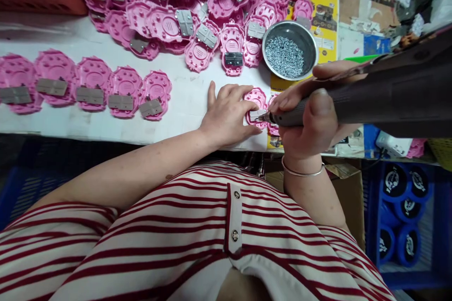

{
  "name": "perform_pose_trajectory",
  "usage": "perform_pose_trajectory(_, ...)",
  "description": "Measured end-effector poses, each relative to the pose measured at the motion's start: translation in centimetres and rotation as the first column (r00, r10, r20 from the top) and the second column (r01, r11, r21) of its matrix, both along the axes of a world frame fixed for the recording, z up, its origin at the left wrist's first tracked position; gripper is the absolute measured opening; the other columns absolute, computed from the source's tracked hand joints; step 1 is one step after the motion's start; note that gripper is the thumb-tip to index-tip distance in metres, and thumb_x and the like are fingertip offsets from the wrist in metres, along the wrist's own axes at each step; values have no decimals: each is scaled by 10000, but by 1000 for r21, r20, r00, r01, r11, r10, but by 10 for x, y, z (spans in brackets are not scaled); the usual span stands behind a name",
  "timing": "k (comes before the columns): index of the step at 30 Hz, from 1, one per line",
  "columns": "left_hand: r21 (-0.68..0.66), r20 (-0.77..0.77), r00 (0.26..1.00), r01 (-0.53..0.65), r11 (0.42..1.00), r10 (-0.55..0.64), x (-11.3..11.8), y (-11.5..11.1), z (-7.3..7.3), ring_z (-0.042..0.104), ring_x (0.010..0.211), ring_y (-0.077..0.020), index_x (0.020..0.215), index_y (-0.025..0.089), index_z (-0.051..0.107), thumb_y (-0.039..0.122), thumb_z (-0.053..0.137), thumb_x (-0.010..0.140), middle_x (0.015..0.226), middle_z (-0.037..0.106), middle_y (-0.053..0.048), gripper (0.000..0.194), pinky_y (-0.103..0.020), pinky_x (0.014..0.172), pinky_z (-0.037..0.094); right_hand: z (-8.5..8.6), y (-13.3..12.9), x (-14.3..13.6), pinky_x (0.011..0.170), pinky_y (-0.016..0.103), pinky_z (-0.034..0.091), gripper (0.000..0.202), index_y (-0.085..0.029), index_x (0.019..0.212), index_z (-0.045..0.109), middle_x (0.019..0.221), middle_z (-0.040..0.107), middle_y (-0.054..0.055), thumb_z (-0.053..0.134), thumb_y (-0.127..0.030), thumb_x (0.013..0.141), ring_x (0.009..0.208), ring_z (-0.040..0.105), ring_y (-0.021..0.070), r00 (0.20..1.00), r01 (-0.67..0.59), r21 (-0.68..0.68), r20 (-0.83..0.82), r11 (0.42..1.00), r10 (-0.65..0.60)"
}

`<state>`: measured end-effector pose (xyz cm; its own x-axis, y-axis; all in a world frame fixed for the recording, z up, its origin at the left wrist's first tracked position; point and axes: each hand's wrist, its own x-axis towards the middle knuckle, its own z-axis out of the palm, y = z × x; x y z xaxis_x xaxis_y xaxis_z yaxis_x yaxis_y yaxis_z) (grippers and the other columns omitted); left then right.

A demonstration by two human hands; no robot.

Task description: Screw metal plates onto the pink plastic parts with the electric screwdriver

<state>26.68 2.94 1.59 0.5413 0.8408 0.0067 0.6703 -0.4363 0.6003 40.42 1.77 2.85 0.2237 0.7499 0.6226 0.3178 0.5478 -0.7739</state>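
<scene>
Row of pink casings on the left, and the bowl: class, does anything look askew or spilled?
The grey plate on the row's rightmost casing slants up to the right, while the other plates lie nearly level. Nothing looks spilled around the bowl.

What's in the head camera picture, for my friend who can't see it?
A right hand holds a dark power tool to a metal plate on a pink part, which the left hand steadies. Beyond are a bowl of tiny screws and a heap of pink parts; another row lies left.
</scene>
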Motion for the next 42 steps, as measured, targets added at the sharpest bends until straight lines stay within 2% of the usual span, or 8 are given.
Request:
perform_pose_trajectory(5, 4, -7, 1000, 1, 1000, -1, 0, 0, 0, 389, 1396, -359, 1080, 319, 722, 505, 795, 773, 1489, 518, -45, 367, -707, 1209, 83, 1, -2, 0, 581, 367, 516, 336, -355, 1069, 533, 717, 521, -19, 504, -631, 881, 526, 516, 150, 999, 26, 65, -20, 998, -25)
perform_pose_trajectory(12, 2, -1, 1000, -2, 1000, 2, 0, 0, 0, 391, 1397, -362, 1068, 314, 727, 501, 788, 777, 1485, 524, -47, 351, -712, 1213, 73, 5, -3, -1, 450, 306, 446, 241, -371, 1087, 635, 619, 472, -47, 604, -474, 871, 421, 437, 115, 980, -122, 154, -136, 981, 143)
perform_pose_trajectory(17, 1, 8, 1000, -4, 1000, 4, 1, 0, 0, 391, 1391, -363, 1070, 286, 732, 491, 755, 808, 1491, 524, -52, 333, -711, 1208, 67, 1, 5, -1, 454, 314, 474, 214, -369, 988, 630, 545, 430, -66, 640, -524, 841, 399, 432, 122, 990, -86, 138, -100, 987, 100)
perform_pose_trajectory(22, 10, 4, 1000, -5, 1000, 5, 1, 0, -1, 397, 1387, -366, 1071, 293, 735, 502, 751, 809, 1490, 528, -46, 336, -718, 1200, 73, -8, 16, 2, 364, 260, 423, 280, -344, 964, 616, 491, 407, -97, 672, -563, 798, 323, 381, 86, 990, -85, 229, -93, 970, 109)
perform_pose_trajectory(25, 48, 3, 1000, 5, 999, -5, -1, 0, -6, 390, 1395, -364, 1065, 291, 738, 541, 766, 785, 1486, 531, -56, 376, -695, 1205, 86, 10, 5, 5, 387, 264, 440, 264, -325, 1039, 637, 546, 447, -81, 629, -504, 845, 371, 416, 90, 989, -41, 202, -130, 979, 68)
perform_pose_trajectory(31, 166, 4, 998, -56, 984, 56, -1, -2, -6, 483, 1285, -312, 1109, 292, 692, 597, 669, 844, 1302, 639, -61, 405, -593, 1236, 119, 54, -36, 29, 394, 253, 443, 260, -213, 1008, 690, 579, 497, -62, 573, -344, 816, 407, 453, 74, 964, 74, 334, -267, 940, 19)
perform_pose_trajectory(38, 259, -204, 963, 226, 939, -175, 25, -9, 14, 526, 1215, -338, 1451, 280, 517, 523, 522, 963, 1225, 666, -100, 545, -653, 1210, 75, 45, -60, 47, 407, 237, 499, 193, -263, 948, 724, 548, 560, -80, 621, -312, 791, 403, 457, 76, 961, 151, 299, -268, 942, -69)
perform_pose_trajectory(42, 248, -380, 898, 330, 911, -222, 44, -6, 25, 533, 1231, -371, 1342, 268, 616, 621, 657, 857, 1316, 622, -126, 602, -687, 1181, 129, 41, -65, 55, 379, 250, 481, 214, -255, 948, 739, 541, 574, -71, 640, -308, 766, 383, 466, 88, 948, 172, 318, -311, 932, -68)
